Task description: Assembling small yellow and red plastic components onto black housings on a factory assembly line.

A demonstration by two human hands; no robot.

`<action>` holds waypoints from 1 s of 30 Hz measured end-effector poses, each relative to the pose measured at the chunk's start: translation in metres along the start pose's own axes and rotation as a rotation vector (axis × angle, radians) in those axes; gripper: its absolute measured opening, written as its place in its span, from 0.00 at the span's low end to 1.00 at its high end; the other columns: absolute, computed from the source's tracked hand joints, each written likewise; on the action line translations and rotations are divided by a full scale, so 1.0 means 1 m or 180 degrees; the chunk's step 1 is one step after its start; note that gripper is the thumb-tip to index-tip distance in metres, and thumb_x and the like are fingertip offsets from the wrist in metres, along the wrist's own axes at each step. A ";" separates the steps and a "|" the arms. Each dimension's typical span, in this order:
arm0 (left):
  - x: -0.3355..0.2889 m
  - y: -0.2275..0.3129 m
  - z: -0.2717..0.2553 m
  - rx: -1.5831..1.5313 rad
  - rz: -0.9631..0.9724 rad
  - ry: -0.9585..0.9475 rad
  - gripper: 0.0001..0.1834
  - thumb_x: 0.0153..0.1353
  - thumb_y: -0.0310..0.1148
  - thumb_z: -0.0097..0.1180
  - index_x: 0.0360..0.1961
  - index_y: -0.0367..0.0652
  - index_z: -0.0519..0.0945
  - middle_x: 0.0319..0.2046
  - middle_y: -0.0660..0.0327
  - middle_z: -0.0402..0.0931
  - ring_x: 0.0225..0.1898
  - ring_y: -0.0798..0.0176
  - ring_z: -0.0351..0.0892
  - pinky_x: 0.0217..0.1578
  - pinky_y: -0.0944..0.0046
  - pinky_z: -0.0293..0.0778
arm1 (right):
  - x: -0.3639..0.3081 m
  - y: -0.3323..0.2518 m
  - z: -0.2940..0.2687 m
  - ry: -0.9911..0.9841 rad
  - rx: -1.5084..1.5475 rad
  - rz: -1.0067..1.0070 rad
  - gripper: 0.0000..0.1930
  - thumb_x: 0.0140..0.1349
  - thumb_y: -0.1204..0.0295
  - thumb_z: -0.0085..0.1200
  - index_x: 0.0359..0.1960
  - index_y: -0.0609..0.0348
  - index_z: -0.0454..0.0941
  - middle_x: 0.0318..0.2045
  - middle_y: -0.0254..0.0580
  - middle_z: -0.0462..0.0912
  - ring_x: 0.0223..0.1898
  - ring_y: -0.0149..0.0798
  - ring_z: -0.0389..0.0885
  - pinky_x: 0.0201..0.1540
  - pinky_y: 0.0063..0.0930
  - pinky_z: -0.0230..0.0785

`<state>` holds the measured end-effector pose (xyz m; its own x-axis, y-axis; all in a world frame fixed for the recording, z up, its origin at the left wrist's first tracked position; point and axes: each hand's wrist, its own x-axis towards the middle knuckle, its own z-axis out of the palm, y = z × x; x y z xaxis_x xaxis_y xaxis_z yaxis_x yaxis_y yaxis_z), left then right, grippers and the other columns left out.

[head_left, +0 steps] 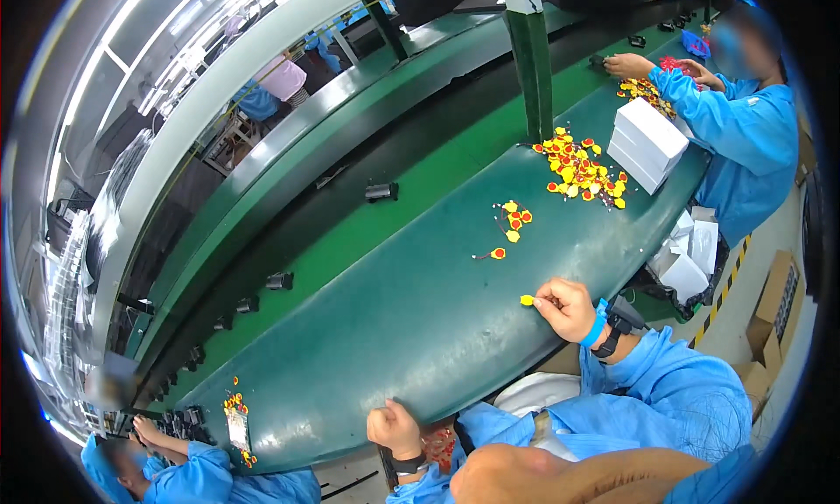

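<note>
from the head view, i read the right hand (pixel 567 311) as pinched, thumb and fingertips together on a yellow tag (pixel 527 300). the tag juts out leftward past the fingertips, over the bench (pixel 376 338); its long axis i can't make out. the loose tags (pixel 515 225) lie ahead and slightly left of that grip, nearer it than the left hand (pixel 394 429), which rests curled by the near edge; i cannot tell whether it holds anything.
</note>
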<state>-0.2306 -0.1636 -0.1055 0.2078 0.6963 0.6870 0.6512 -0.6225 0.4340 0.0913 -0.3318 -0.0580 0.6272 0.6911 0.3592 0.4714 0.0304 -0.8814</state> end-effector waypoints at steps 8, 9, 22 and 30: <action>0.000 0.004 -0.002 0.0003 -0.0250 -0.0104 0.19 0.50 0.22 0.58 0.12 0.42 0.60 0.11 0.56 0.59 0.15 0.50 0.61 0.18 0.54 0.55 | -0.001 0.000 0.001 0.0005 0.0137 0.0194 0.03 0.56 0.78 0.56 0.26 0.62 0.76 0.20 0.37 0.74 0.19 0.28 0.70 0.21 0.23 0.62; 0.001 0.005 -0.002 -0.0025 -0.0229 -0.0113 0.19 0.50 0.22 0.58 0.12 0.42 0.60 0.11 0.56 0.59 0.15 0.50 0.61 0.17 0.55 0.55 | -0.001 0.000 0.001 0.0018 0.0150 0.0209 0.03 0.56 0.78 0.56 0.26 0.62 0.76 0.20 0.36 0.74 0.19 0.27 0.70 0.21 0.23 0.62; 0.000 0.004 -0.002 -0.0014 -0.0258 -0.0079 0.18 0.50 0.22 0.58 0.12 0.43 0.61 0.11 0.57 0.61 0.14 0.50 0.62 0.17 0.55 0.55 | -0.002 0.004 0.003 -0.0007 0.0126 0.0225 0.03 0.56 0.78 0.56 0.27 0.63 0.76 0.20 0.38 0.74 0.19 0.29 0.71 0.21 0.24 0.62; 0.000 0.000 0.000 -0.0069 -0.0084 -0.0017 0.20 0.52 0.21 0.57 0.12 0.42 0.60 0.10 0.60 0.59 0.12 0.61 0.57 0.15 0.61 0.53 | -0.001 0.000 0.003 0.0036 0.0138 0.0200 0.03 0.57 0.79 0.55 0.26 0.63 0.76 0.19 0.37 0.74 0.18 0.27 0.70 0.21 0.23 0.61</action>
<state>-0.2307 -0.1634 -0.1057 0.1946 0.7145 0.6720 0.6405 -0.6114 0.4646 0.0891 -0.3304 -0.0594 0.6617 0.6845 0.3060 0.4037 0.0186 -0.9147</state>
